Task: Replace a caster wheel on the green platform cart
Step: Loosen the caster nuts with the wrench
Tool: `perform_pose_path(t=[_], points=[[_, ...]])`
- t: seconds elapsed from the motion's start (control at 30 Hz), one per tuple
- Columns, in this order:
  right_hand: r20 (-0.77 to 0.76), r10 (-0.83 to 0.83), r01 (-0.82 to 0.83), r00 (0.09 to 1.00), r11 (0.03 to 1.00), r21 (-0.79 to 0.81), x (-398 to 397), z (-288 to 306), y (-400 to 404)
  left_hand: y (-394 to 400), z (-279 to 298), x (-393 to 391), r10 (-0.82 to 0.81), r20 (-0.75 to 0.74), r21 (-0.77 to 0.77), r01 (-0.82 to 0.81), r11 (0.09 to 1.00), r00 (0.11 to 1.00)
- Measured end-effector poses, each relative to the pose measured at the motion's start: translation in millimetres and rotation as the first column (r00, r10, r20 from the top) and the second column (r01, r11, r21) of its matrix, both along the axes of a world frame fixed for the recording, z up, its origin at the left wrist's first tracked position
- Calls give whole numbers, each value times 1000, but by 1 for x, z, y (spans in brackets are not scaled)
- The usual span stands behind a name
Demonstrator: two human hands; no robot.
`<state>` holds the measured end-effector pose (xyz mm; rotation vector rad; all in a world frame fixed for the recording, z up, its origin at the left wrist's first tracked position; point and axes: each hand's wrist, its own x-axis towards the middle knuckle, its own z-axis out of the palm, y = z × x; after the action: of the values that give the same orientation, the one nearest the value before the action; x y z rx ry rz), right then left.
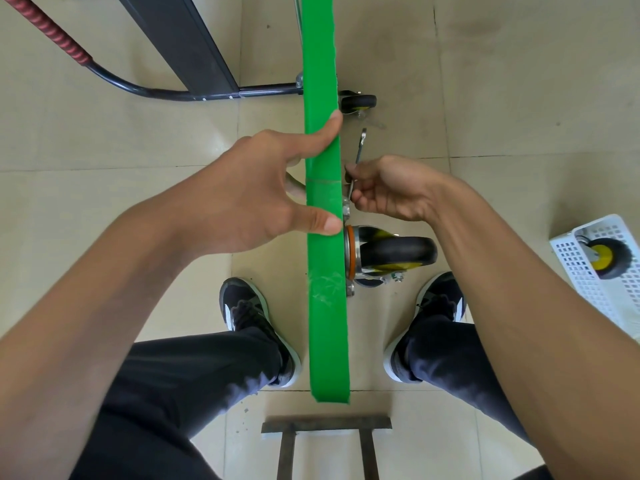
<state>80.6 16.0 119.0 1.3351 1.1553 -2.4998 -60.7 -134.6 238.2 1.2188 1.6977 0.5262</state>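
On the tiled floor between the person's shoes, the green platform cart point(325, 237) is standing on its edge, its long axis running straight away from the viewer. The left hand point(263, 192) is steadying the deck, thumb and forefinger spread wide over the top edge while the other fingers are reaching behind it. The caster wheel point(394, 254) is sticking out to the right of the deck, just below the right hand point(384, 190), which is pinching a wrench point(358, 155) at the fastener above the caster's plate. The right hand is nearer the work. Open floor is lying to the right for swinging the wrench, though the deck's face is limiting the arc leftward. A spare wheel point(604, 258) is waiting in a white basket point(568, 251) well apart at right.
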Motion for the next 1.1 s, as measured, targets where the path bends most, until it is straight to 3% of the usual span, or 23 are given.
perform_pose_path(t=[0.2, 0.33, 0.4, 0.5, 0.57, 0.67, 0.87, 1.1], points=[[12, -60, 57, 998, 983, 176, 2, 1, -13, 0, 1, 1, 0, 5, -10, 0, 1000, 1000], [-27, -16, 23, 1000, 954, 299, 3, 18, -16, 1, 1, 1, -5, -11, -11, 5, 1000, 1000], [-12, 66, -53, 998, 877, 477, 2, 33, -20, 1, 1, 1, -5, -29, -8, 4, 1000, 1000], [64, 150, -149, 987, 676, 722, 5, 51, -35, 1, 0, 0, -7, -48, 5, 7, 1000, 999], [77, 109, -128, 991, 606, 785, 9, 53, -43, 0, 0, 1, -9, -46, 7, 10, 1000, 999], [71, 70, -99, 995, 576, 811, 13, 50, -46, 0, 0, 0, -8, -33, 7, 8, 1000, 999], [-48, -119, 115, 992, 658, 744, 10, 55, -28, 0, 1, 0, -6, -38, 0, 6, 1000, 999], [91, -90, 41, 992, 897, 441, -3, 27, -2, 0, 1, 1, -6, -26, 1, 6, 1000, 1000]])
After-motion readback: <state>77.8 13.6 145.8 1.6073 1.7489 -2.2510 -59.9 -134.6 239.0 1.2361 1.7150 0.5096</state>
